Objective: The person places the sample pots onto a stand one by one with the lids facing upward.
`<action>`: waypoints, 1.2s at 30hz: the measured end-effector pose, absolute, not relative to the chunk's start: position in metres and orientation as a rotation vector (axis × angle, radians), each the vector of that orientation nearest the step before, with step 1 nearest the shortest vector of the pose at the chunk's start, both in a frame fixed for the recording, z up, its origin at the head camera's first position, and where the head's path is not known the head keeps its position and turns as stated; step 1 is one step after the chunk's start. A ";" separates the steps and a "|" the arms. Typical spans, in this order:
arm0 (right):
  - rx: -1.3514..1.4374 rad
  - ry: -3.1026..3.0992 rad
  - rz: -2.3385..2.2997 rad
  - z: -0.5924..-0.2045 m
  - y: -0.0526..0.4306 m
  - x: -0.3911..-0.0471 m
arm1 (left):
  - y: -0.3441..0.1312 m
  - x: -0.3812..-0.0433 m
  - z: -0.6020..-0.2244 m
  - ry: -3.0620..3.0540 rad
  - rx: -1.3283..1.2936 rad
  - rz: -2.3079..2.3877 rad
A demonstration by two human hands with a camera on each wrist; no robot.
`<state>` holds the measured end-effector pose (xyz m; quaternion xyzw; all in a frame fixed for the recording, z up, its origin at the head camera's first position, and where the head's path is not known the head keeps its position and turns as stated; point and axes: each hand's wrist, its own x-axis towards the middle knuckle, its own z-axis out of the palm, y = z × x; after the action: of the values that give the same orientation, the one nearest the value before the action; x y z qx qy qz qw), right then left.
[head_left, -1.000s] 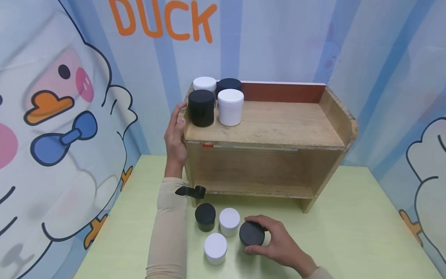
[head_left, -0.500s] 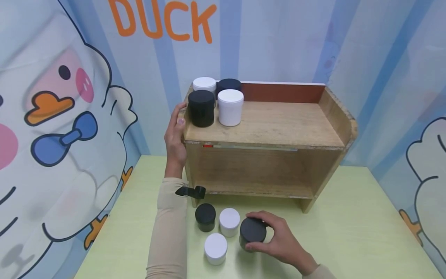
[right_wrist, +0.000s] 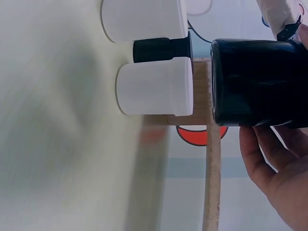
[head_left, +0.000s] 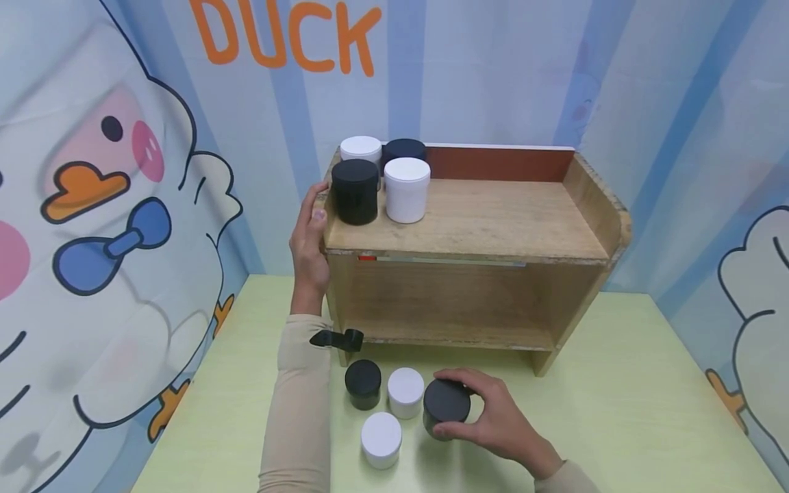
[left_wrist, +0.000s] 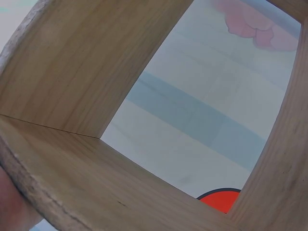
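Right hand point(head_left: 495, 419), fingers curled round the near-right black jar point(head_left: 446, 401): probably light, rigid, smooth, best gripped across its sides. Left hand point(head_left: 310, 250), fingers loosely extended, against the shelf point(head_left: 511, 219).

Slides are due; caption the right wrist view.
The right hand holds a black jar above the table, near two white jars and another black one.

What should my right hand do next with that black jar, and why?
Probably raise the black jar toward the bare shelf top, right of its front white jar: your right hand holds it clear of the table, and that stretch has room beside the jars.
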<state>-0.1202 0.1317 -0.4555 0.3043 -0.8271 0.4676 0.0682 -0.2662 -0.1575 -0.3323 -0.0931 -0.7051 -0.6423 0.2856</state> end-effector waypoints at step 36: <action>1.033 -2.515 1.329 -0.399 0.137 -0.133 | -0.158 -0.267 -0.332 -1.878 -0.248 -1.700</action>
<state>-0.1332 0.1374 -0.3987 0.3407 -0.8296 0.4385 0.0578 -0.2665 -0.1581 -0.3325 -0.0930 -0.7052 -0.6385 0.2938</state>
